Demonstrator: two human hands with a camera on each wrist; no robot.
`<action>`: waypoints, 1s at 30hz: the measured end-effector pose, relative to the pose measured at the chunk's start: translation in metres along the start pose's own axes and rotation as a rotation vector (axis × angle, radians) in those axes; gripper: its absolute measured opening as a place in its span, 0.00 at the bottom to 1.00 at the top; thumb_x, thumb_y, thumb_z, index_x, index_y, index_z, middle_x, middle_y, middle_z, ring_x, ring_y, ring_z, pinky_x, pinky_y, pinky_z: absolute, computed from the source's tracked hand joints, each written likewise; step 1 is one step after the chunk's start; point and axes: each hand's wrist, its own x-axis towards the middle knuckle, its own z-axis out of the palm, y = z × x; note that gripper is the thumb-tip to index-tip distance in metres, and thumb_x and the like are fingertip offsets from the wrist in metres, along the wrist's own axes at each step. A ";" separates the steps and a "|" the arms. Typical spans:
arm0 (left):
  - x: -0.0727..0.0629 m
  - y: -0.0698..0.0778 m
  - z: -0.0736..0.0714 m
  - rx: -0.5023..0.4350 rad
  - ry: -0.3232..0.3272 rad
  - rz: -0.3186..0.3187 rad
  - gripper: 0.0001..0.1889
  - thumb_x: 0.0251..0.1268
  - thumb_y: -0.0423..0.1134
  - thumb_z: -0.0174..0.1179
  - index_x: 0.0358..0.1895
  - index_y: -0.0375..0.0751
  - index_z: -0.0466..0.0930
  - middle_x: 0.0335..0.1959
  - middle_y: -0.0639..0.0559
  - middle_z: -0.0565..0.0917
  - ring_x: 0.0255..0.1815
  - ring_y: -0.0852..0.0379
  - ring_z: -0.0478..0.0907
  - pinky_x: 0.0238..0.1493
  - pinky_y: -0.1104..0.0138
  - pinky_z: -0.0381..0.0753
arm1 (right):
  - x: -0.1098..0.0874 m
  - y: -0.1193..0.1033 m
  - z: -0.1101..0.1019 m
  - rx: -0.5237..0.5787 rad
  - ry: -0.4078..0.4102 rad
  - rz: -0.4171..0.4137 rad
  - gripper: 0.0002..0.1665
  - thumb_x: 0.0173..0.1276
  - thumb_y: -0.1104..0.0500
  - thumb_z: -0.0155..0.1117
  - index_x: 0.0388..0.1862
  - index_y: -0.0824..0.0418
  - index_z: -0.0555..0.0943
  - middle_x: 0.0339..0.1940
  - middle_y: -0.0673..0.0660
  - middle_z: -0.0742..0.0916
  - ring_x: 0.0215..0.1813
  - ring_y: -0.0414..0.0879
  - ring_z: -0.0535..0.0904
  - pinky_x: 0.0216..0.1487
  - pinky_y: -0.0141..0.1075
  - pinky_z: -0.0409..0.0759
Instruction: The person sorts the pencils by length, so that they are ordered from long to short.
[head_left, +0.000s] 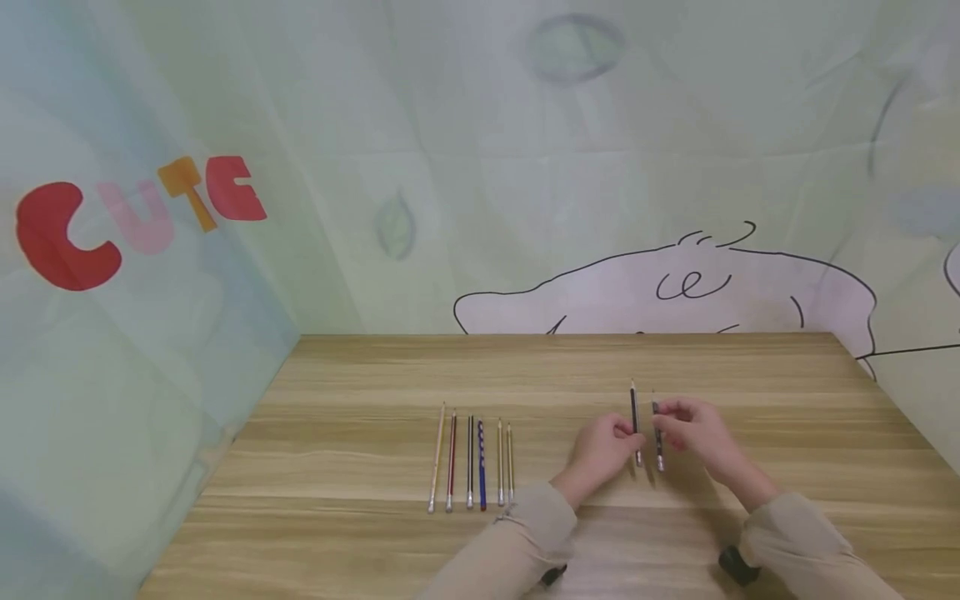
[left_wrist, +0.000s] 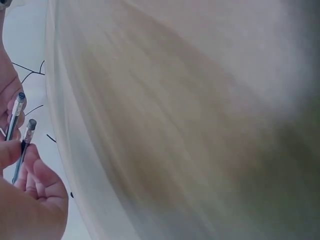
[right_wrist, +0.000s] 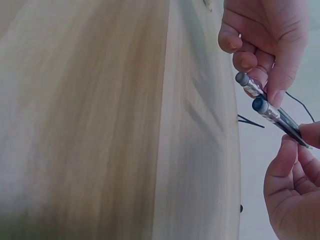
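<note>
My left hand (head_left: 606, 450) pinches a dark pencil (head_left: 634, 408) low down, close to its eraser end. A second dark pencil (head_left: 660, 457), with a mottled pattern, is pinched around its middle by my right hand (head_left: 697, 433). Both pencils are held side by side above the table, points away from me and a small gap between them in the head view. Their erasers show close up in the right wrist view: a grey one (right_wrist: 242, 78) on the left hand's pencil and a dark blue one (right_wrist: 259, 104) on the right hand's.
To the left, several pencils lie in a row on the wooden table (head_left: 337, 467), erasers toward me: a pale yellow one (head_left: 437, 458), a dark red one (head_left: 452, 458), a black one (head_left: 470, 458), a blue patterned one (head_left: 482, 467) and gold ones (head_left: 501, 462). A printed cloth (head_left: 360, 125) hangs behind.
</note>
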 end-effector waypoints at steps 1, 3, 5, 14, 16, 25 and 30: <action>0.000 -0.001 -0.001 0.005 0.007 -0.004 0.07 0.51 0.44 0.61 0.31 0.46 0.78 0.26 0.57 0.80 0.23 0.66 0.71 0.25 0.75 0.70 | 0.000 0.000 0.001 0.002 0.000 0.001 0.19 0.62 0.61 0.54 0.47 0.74 0.69 0.25 0.48 0.78 0.25 0.38 0.71 0.33 0.35 0.77; 0.001 -0.002 -0.004 0.015 0.019 -0.010 0.07 0.51 0.44 0.61 0.30 0.46 0.78 0.26 0.57 0.80 0.23 0.66 0.71 0.25 0.75 0.70 | 0.001 -0.002 0.003 0.007 0.001 0.006 0.19 0.62 0.61 0.54 0.47 0.74 0.69 0.25 0.48 0.79 0.26 0.38 0.71 0.34 0.35 0.77; 0.001 -0.003 -0.006 0.023 0.035 -0.012 0.06 0.50 0.43 0.61 0.29 0.46 0.78 0.25 0.57 0.80 0.22 0.66 0.71 0.25 0.75 0.70 | 0.001 -0.003 0.005 0.015 0.000 0.003 0.19 0.61 0.62 0.54 0.47 0.75 0.69 0.26 0.48 0.79 0.26 0.38 0.72 0.34 0.35 0.77; 0.004 -0.007 -0.021 0.053 0.056 -0.028 0.06 0.49 0.43 0.62 0.26 0.46 0.77 0.21 0.58 0.78 0.18 0.65 0.69 0.20 0.74 0.68 | 0.005 -0.004 0.017 0.021 -0.005 0.005 0.19 0.61 0.62 0.54 0.47 0.74 0.70 0.31 0.56 0.81 0.27 0.40 0.73 0.32 0.34 0.77; 0.004 -0.008 -0.024 0.062 0.058 -0.033 0.06 0.49 0.43 0.62 0.26 0.46 0.77 0.20 0.59 0.78 0.17 0.64 0.69 0.19 0.74 0.68 | 0.006 -0.004 0.019 0.028 -0.016 -0.013 0.19 0.61 0.63 0.54 0.47 0.75 0.70 0.28 0.54 0.80 0.27 0.40 0.73 0.30 0.33 0.76; 0.000 -0.012 -0.046 0.141 0.058 -0.025 0.07 0.50 0.43 0.62 0.29 0.46 0.77 0.23 0.58 0.79 0.19 0.64 0.71 0.21 0.74 0.69 | 0.005 -0.004 0.025 0.049 -0.028 -0.049 0.17 0.60 0.66 0.54 0.45 0.76 0.70 0.22 0.51 0.78 0.23 0.40 0.72 0.25 0.32 0.74; -0.003 -0.016 -0.061 0.192 0.073 -0.011 0.07 0.49 0.42 0.62 0.29 0.45 0.77 0.24 0.56 0.80 0.20 0.64 0.71 0.21 0.73 0.67 | 0.005 -0.002 0.026 0.054 -0.031 -0.053 0.16 0.59 0.66 0.55 0.43 0.77 0.70 0.21 0.51 0.77 0.23 0.40 0.71 0.24 0.31 0.73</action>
